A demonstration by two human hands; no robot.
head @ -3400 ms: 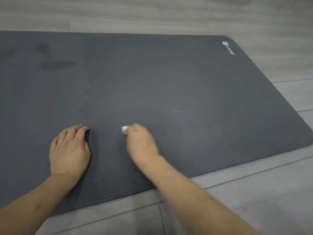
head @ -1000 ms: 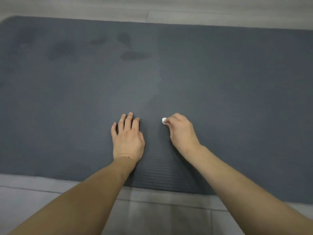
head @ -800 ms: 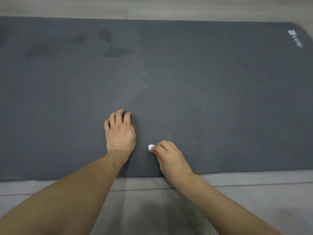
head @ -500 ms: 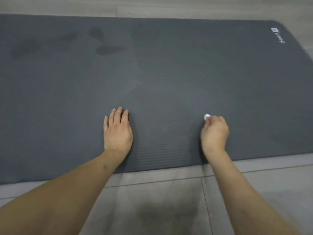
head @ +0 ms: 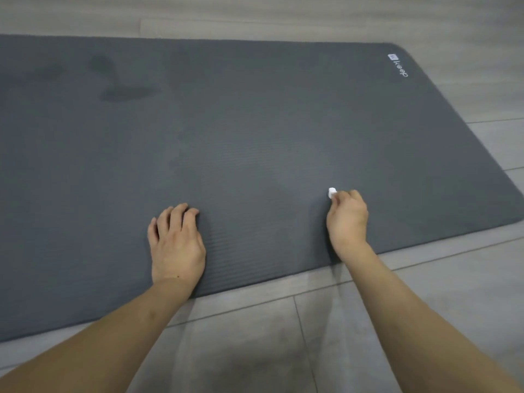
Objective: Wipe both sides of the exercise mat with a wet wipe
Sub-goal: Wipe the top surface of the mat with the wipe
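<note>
Floor: grey tiles point(head: 255, 330) are lying under the exercise mat point(head: 255, 131).
Left hand point(head: 177, 245): is resting on the mat, fingers together, slightly bent.
Right hand point(head: 347, 219): is pinching what looks like a balled wet wipe point(head: 331, 192) against the mat.

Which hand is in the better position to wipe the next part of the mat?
The right hand. Its fingers already pinch the wet wipe against the mat. The left hand rests on the mat and holds nothing.
</note>
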